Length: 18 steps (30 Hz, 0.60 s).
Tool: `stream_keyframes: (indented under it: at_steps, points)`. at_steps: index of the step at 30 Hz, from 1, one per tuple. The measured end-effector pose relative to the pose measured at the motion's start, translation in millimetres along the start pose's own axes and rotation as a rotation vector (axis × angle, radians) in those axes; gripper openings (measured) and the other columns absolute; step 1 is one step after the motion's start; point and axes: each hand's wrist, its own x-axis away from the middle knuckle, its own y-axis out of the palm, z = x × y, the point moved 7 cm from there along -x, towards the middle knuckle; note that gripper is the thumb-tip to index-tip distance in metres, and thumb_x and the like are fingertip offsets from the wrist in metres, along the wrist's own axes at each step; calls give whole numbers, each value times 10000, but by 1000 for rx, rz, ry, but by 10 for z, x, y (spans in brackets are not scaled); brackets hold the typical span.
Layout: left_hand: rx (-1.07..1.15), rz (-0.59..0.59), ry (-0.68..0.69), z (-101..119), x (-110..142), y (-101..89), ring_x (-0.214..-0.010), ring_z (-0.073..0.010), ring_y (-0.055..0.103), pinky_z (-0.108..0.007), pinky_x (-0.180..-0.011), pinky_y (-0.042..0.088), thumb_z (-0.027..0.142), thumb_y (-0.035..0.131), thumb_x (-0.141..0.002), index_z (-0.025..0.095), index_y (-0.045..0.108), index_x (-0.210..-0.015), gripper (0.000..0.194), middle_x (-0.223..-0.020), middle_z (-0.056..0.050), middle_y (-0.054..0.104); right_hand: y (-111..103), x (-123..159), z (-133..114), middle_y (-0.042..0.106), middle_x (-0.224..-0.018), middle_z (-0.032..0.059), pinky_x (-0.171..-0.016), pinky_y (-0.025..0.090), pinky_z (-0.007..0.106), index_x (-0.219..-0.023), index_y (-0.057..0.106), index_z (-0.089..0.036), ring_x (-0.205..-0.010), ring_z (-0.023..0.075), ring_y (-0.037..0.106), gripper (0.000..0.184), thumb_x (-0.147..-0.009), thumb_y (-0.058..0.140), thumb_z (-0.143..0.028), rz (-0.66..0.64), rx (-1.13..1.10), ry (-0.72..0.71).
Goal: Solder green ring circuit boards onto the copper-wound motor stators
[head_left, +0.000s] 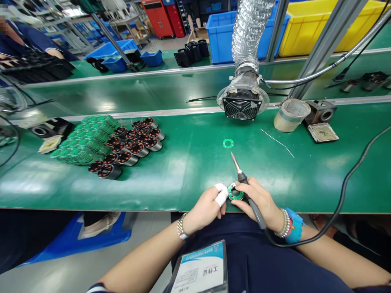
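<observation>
At the table's front edge a ring-shaped green circuit board (236,192) sits on a round part, mostly hidden by my fingers. My left hand (210,201), with white finger cots on two fingers, is closed and pinches the board's left edge. My right hand (259,199) is closed on a soldering iron (242,178), its tip pointing up and away from me. The thumb and fingers of that hand also touch the board's right side. Just beyond the iron's tip lies a loose green circuit board (228,143), flat on the green mat.
Left are copper-wound motor parts (131,148) and stacked green boards (87,138). A fume-extractor fan (241,108) hangs ahead. To the right are a solder wire (277,142), a round tub (291,116) and an iron stand (322,122). The iron's black cable (343,191) loops right.
</observation>
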Motion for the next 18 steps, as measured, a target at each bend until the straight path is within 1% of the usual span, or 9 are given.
stream_keyframes:
  at_steps: [1, 3, 5, 7, 9, 11, 13, 15, 18]
  points:
    - [98, -43, -31, -15, 12, 12, -424, -100, 504, -212, -437, 436, 305, 247, -923, 158, 479, -732, 335, -545, 3, 538, 0, 0, 0, 550, -928, 87, -727, 494, 353, -1112, 465, -190, -849, 201, 525, 296, -832, 558, -210, 0, 2, -1]
    - [89, 7, 28, -4, 41, -70, -490, -107, 547, -223, -488, 467, 331, 322, -911, 152, 524, -820, 284, -618, -11, 582, -3, 3, -1, 557, -940, 85, -739, 493, 356, -1110, 466, -194, -858, 200, 530, 301, -827, 565, -214, 4, 2, -7]
    - [-93, 151, 205, 61, 90, -199, -628, -128, 592, -249, -587, 495, 302, 443, -872, 163, 560, -923, 189, -757, -39, 625, -5, 7, 0, 561, -960, 84, -751, 491, 358, -1108, 468, -199, -864, 198, 531, 308, -819, 575, -213, 8, 0, -11]
    - [-260, 247, 380, 127, 151, -254, -726, -141, 605, -263, -655, 500, 248, 487, -855, 180, 579, -962, 157, -840, -52, 641, -3, 11, 5, 561, -968, 85, -744, 492, 358, -1104, 471, -198, -856, 196, 529, 304, -819, 574, -213, 7, -2, -6]
    - [-363, 287, 492, 165, 189, -257, -746, -141, 609, -260, -668, 500, 211, 468, -864, 181, 594, -941, 150, -850, -57, 649, 1, 14, 8, 561, -963, 87, -735, 492, 360, -1105, 472, -197, -846, 196, 524, 298, -823, 568, -213, 6, -4, -4]
    - [-442, 293, 536, 190, 193, -236, -729, -144, 605, -259, -656, 497, 205, 457, -866, 171, 596, -920, 152, -839, -62, 649, 5, 17, 8, 562, -965, 87, -738, 490, 363, -1111, 469, -199, -848, 197, 522, 302, -825, 566, -208, 6, -9, -7]
    - [-481, 270, 505, 201, 163, -204, -681, -144, 586, -259, -618, 487, 208, 441, -865, 157, 585, -888, 155, -809, -65, 635, 7, 20, 6, 562, -974, 85, -747, 487, 366, -1116, 464, -204, -856, 200, 521, 310, -823, 568, -202, 8, -15, -11]
    - [-428, 238, 395, 186, 106, -189, -628, -138, 555, -256, -578, 468, 213, 436, -851, 150, 565, -816, 148, -759, -59, 603, 8, 21, 7, 560, -979, 86, -749, 484, 367, -1117, 461, -204, -859, 202, 519, 318, -820, 574, -197, 9, -18, -11]
    - [-75, 136, 111, 69, 16, -150, -523, -111, 511, -233, -508, 436, 262, 447, -839, 158, 507, -717, 172, -631, -15, 545, 8, 21, 7, 559, -979, 88, -752, 481, 370, -1115, 460, -200, -859, 200, 512, 315, -821, 573, -193, 11, -14, -11]
